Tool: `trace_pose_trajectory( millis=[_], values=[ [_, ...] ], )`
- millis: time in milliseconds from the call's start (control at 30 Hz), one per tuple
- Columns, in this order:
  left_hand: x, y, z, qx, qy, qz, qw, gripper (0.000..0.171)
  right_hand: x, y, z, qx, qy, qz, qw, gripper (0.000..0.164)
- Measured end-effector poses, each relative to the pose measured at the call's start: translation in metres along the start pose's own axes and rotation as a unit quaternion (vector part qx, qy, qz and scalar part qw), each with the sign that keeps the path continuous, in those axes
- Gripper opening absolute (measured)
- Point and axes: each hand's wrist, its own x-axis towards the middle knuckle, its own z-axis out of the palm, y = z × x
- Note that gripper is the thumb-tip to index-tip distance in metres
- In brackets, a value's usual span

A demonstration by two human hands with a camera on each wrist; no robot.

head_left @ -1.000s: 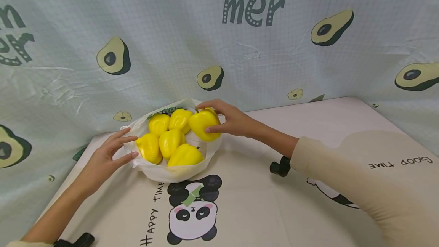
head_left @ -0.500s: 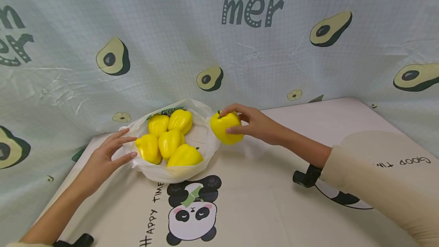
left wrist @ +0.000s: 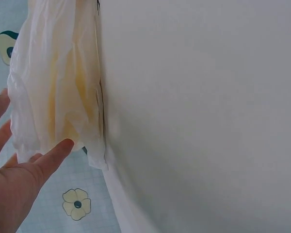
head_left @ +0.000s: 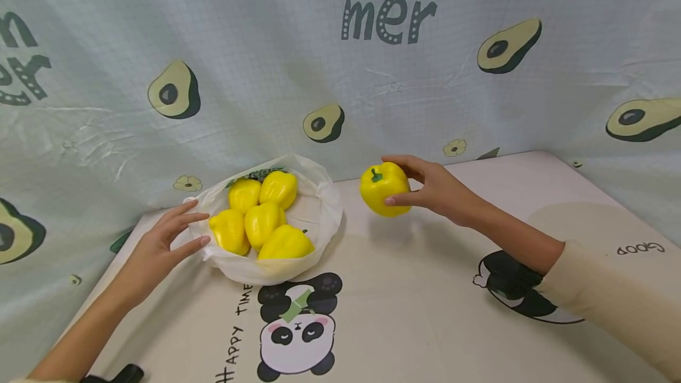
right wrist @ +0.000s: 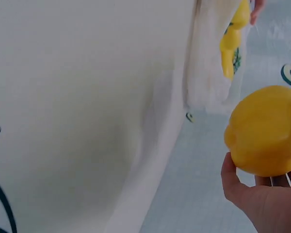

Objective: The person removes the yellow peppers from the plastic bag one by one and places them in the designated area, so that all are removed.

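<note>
A yellow bell pepper point(head_left: 384, 192) with a green stem is held up to the right of the bag by my right hand point(head_left: 444, 195), thumb in front and fingers behind. In the right wrist view the pepper point(right wrist: 264, 133) is apart from the tabletop. Several more yellow peppers point(head_left: 264, 224) lie inside a white plastic bag point(head_left: 331, 205) with its mouth spread wide. My left hand point(head_left: 159, 253) stays at the bag's left rim, fingers extended and thumb apart. In the left wrist view its thumb point(left wrist: 58, 153) lies against the bag's side point(left wrist: 63, 87).
The pale table cover point(head_left: 409, 294) carries a printed panda point(head_left: 298, 341) in front of the bag and another print under the right forearm. A hanging curtain point(head_left: 255, 75) with avocado prints stands right behind the table's back edge.
My right hand has carried the pepper out over the bag's right rim and further right, turning its stem toward the head camera. The left hand has stayed at the bag.
</note>
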Motion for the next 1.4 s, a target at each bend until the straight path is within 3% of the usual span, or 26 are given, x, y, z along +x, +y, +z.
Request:
trace_pose_trajectory(
  millis=[200,667,1400],
  values=[
    [0.000,0.000,0.000,-0.002,0.002,0.001,1.0000,0.052,-0.006,0.009,-0.014,0.034,0.023,-0.004,0.999,0.080],
    [-0.003,-0.006,0.002,-0.009,0.000,0.001,1.0000,0.055,-0.011,0.025,-0.027,0.026,0.051,-0.022,0.998,0.081],
    [-0.002,-0.002,0.002,-0.003,-0.007,-0.003,1.0000,0.053,-0.025,0.041,-0.047,-0.009,0.080,0.037,0.996,0.080]
  ],
)
